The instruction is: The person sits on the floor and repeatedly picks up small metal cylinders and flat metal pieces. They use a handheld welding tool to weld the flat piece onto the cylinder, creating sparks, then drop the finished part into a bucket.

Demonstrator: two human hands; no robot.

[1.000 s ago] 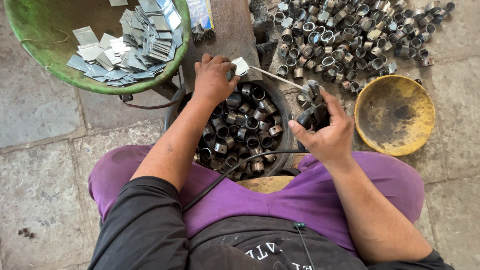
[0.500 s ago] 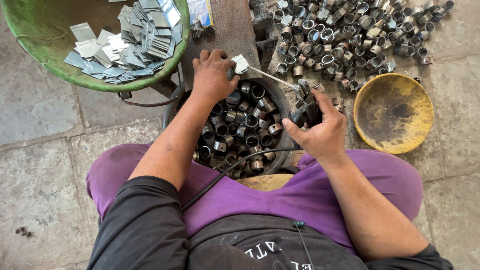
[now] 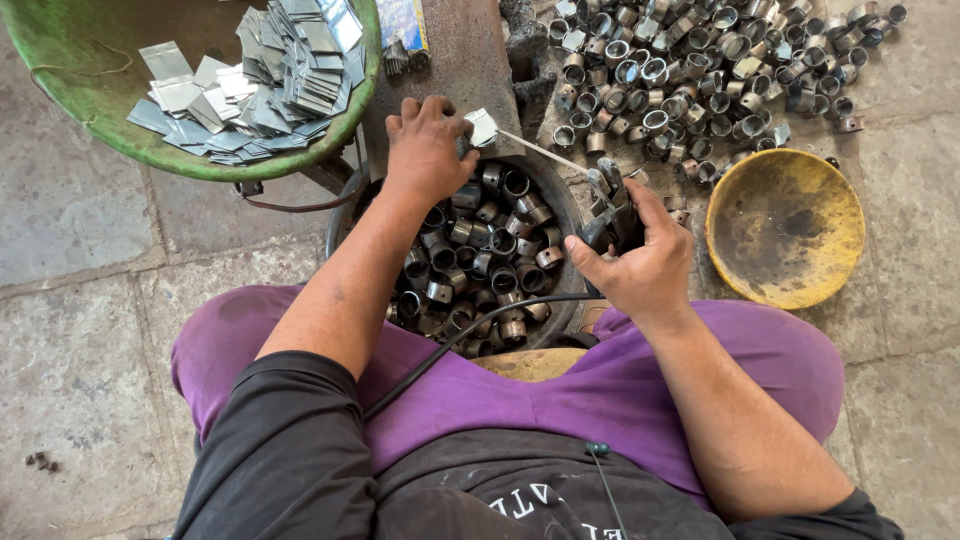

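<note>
My left hand (image 3: 428,150) pinches a small bent metal piece (image 3: 482,127) above the far rim of a dark round container (image 3: 556,196). My right hand (image 3: 640,258) grips a dark holder with a thin rod (image 3: 545,154) clamped in it. The rod's tip touches the metal piece. A black cable (image 3: 455,345) runs from the holder across my purple trousers. The container below both hands is full of several short metal rings (image 3: 492,262).
A green basin (image 3: 120,140) of flat metal strips (image 3: 265,80) sits at the upper left. A heap of metal rings (image 3: 700,70) lies on the stone floor at the upper right. A yellow bowl (image 3: 785,228) stands to the right of my right hand.
Both hands stay in nearly the same place; the rod tip remains at the metal piece. The view has shifted slightly.
</note>
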